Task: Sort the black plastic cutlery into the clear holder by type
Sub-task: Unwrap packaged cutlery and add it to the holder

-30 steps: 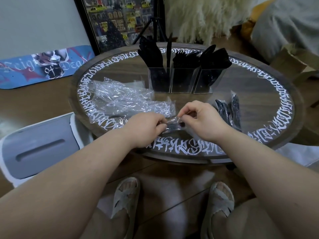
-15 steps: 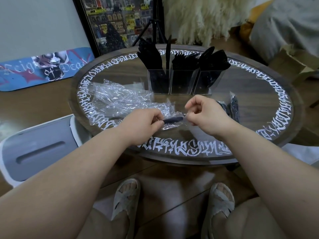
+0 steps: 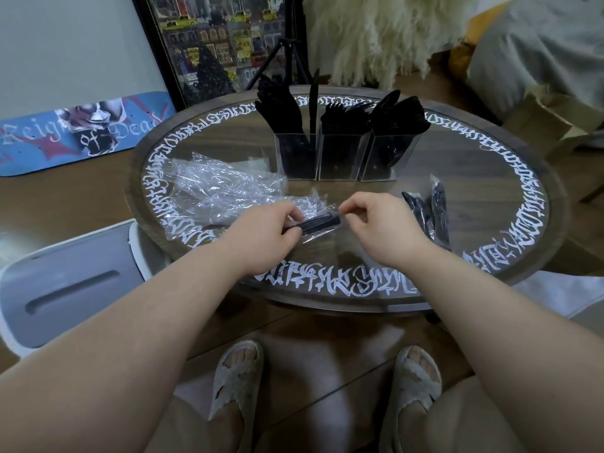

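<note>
A clear three-compartment holder (image 3: 338, 158) stands at the back of the round table, each compartment full of black plastic cutlery: knives on the left, forks in the middle, spoons on the right. My left hand (image 3: 264, 237) grips a wrapped black cutlery piece (image 3: 318, 223) by one end. My right hand (image 3: 379, 228) pinches the other end of its clear wrapper. Both hands hover just above the near part of the table. Two more wrapped black pieces (image 3: 431, 212) lie to the right of my right hand.
A heap of empty clear wrappers (image 3: 225, 194) lies left of the holder. The round table (image 3: 490, 197) has a white lettered rim. A grey and white stool (image 3: 65, 286) stands at the left, a cardboard box (image 3: 552, 125) at the right, my sandalled feet below.
My hands have drawn apart along the wrapped piece. More of the black handle shows between them, and the wrapper end is stretched toward my right hand.
</note>
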Demonstrator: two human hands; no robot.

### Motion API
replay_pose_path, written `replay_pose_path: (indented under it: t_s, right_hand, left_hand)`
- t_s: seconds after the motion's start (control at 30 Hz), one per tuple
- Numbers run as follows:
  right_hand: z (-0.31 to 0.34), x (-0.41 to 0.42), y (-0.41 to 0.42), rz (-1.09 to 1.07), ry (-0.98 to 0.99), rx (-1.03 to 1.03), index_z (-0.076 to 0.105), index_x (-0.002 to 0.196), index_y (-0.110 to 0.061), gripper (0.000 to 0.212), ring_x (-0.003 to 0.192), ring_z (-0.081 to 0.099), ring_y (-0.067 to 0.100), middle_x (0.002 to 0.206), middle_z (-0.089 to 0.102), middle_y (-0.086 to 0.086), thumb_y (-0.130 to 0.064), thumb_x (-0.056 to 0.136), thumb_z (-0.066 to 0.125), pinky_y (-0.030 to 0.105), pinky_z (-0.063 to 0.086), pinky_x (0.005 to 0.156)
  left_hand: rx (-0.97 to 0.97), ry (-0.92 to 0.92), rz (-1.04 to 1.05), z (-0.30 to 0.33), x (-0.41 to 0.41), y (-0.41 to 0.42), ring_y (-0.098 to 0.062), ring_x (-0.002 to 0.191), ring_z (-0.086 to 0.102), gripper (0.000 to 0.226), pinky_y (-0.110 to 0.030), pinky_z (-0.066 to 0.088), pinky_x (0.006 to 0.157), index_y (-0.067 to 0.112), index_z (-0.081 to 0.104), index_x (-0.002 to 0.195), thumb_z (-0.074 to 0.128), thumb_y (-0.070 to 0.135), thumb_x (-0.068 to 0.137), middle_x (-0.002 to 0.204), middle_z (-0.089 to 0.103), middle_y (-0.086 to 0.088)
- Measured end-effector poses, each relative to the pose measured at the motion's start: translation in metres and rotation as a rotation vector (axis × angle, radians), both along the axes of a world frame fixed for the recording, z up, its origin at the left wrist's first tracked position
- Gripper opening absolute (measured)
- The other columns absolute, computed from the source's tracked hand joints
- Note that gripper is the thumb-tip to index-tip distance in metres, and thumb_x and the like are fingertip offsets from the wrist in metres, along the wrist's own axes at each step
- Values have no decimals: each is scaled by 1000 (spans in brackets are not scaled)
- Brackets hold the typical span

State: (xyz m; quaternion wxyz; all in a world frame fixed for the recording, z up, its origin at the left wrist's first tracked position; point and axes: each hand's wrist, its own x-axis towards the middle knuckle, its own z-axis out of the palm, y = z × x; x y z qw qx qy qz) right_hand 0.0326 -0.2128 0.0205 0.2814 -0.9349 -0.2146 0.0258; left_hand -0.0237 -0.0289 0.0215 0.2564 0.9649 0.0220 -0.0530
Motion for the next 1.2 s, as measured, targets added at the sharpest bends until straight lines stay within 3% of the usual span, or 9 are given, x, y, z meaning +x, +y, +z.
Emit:
replay_pose_path:
  t_s: [0.1, 0.23, 0.37, 0.43, 0.6, 0.73, 0.93, 1.07, 1.2]
  right_hand:
    - [0, 5, -2, -59, 71, 63, 70, 105, -20, 20, 88, 59, 10, 101, 67, -4, -15, 95, 53, 23, 45, 80]
    - [2, 5, -1, -43, 148, 113, 71, 95, -22, 15, 85, 57, 9, 86, 64, -11, -18, 93, 57, 29, 47, 82]
    - [3, 5, -2, -16, 199, 170, 72, 96, -19, 12, 72, 52, 1, 74, 58, -16, -17, 92, 60, 21, 41, 70]
    - [5, 4, -2, -9, 209, 200, 72, 97, -18, 12, 72, 54, 0, 77, 61, -15, -16, 91, 62, 16, 41, 67]
    - [5, 5, -2, -20, 216, 276, 73, 94, -17, 11, 66, 53, 1, 72, 61, -14, -12, 88, 65, 20, 42, 68]
    - [6, 5, -4, 3, 268, 294, 73, 97, -17, 13, 69, 56, 4, 77, 65, -9, -13, 89, 64, 25, 50, 72]
    - [8, 3, -4, 33, 316, 380, 70, 91, -25, 18, 65, 57, 3, 70, 65, -7, -9, 90, 62, 22, 51, 68]
    - [7, 4, -5, 29, 328, 433, 69, 84, -26, 21, 63, 59, 1, 66, 64, -8, -8, 90, 61, 21, 49, 68]
    - [5, 8, -6, -68, 323, 510, 67, 80, -24, 21, 64, 62, 5, 69, 65, -5, -7, 91, 60, 25, 50, 71]
  left_hand:
    - [-2, -19, -29, 1, -2, 0, -2, 76, 52, 22, -19, 38, 65, 23, 57, 116, 49, 18, 96, 93, 57, 14]
    - [-5, -31, -44, 1, -2, 1, -8, 90, 58, 22, -23, 44, 79, 25, 59, 115, 54, 18, 95, 98, 63, 12]
    - [-36, -67, -25, 2, 0, 1, -8, 93, 62, 19, -30, 50, 86, 26, 62, 109, 59, 18, 92, 90, 61, 18]
    - [-70, -82, -6, 3, 0, 2, -9, 93, 61, 20, -30, 49, 85, 27, 60, 110, 58, 16, 93, 88, 60, 20]
    - [-81, -121, -3, 5, -1, 0, -9, 93, 60, 23, -26, 47, 85, 26, 59, 112, 56, 13, 93, 91, 59, 19]
    - [-63, -120, -17, 7, -2, -1, -5, 90, 60, 20, -22, 47, 80, 29, 62, 106, 60, 16, 92, 86, 59, 22]
    - [-101, -163, 8, 6, -2, -4, 2, 87, 57, 22, 0, 35, 71, 28, 62, 108, 63, 16, 90, 86, 58, 24]
    - [-95, -240, 69, 7, -3, -4, -4, 96, 58, 28, -14, 41, 81, 24, 60, 115, 66, 26, 88, 98, 60, 16]
    - [16, -260, 201, 7, 2, 5, -17, 117, 52, 42, -29, 40, 91, 21, 50, 133, 54, 38, 94, 128, 58, 3]
